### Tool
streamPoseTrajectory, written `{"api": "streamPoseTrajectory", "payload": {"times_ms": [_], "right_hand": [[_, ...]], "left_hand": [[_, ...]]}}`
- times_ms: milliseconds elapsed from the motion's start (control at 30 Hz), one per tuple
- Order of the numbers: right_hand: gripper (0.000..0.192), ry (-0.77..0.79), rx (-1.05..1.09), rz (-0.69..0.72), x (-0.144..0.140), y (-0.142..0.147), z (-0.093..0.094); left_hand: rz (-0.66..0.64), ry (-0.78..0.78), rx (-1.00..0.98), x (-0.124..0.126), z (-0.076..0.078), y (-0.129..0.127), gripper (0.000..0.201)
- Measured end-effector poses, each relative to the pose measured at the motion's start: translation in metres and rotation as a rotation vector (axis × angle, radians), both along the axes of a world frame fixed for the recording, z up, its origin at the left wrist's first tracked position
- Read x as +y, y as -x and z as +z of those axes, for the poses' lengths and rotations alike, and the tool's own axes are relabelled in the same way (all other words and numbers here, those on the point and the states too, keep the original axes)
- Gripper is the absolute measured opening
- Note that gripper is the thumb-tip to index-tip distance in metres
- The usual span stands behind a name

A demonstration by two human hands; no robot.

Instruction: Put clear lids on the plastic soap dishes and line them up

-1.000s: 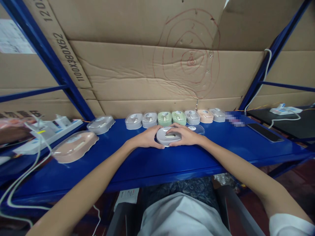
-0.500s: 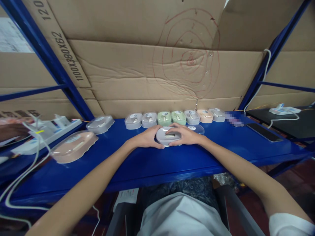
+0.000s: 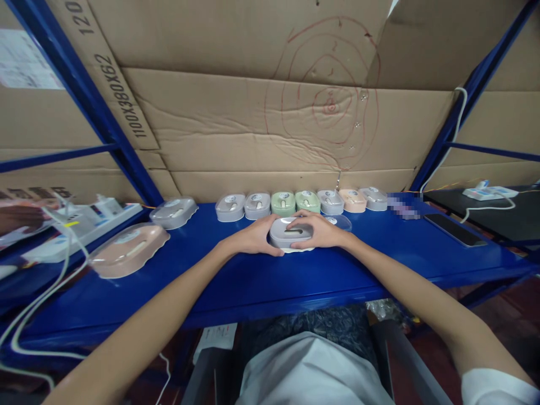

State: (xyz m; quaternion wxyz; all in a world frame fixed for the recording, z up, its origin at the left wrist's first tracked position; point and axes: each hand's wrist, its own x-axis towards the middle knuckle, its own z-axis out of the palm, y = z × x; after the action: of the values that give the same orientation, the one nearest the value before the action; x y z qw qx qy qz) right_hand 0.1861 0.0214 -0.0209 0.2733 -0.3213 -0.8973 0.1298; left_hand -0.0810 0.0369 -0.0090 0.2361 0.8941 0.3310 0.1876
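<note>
Head-worn, facing fwd & tilted down (v. wide angle). Close above light shirt at btm edge; looking out along both forearms to left hand & right hand, approx. mid-pic, then over blue tabletop to cardboard wall up top.

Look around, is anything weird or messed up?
Odd: wobbly red rings scribbled on the creased brown cardboard wall, like a doodled target. The oval grey plastic case between the left fingers and right fingers shows no obvious damage.
</note>
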Motion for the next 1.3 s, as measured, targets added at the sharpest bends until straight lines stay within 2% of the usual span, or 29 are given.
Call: {"api": "streamPoseTrajectory", "payload": {"times_ms": [800, 1133, 1300], "right_hand": [[0.054, -0.050, -0.086, 0.061, 0.000, 0.000, -0.002], [0.055, -0.056, -0.127, 0.061, 0.000, -0.002, -0.006], [0.070, -0.062, -0.131, 0.061, -0.003, -0.006, 0.008]], "left_hand": [[-0.022, -0.053, -0.012, 0.004, -0.009, -0.002, 0.086], [-0.030, -0.112, 0.042, 0.003, -0.007, -0.004, 0.076], [-0.019, -0.095, 0.035, 0.004, -0.006, -0.003, 0.079]]}}
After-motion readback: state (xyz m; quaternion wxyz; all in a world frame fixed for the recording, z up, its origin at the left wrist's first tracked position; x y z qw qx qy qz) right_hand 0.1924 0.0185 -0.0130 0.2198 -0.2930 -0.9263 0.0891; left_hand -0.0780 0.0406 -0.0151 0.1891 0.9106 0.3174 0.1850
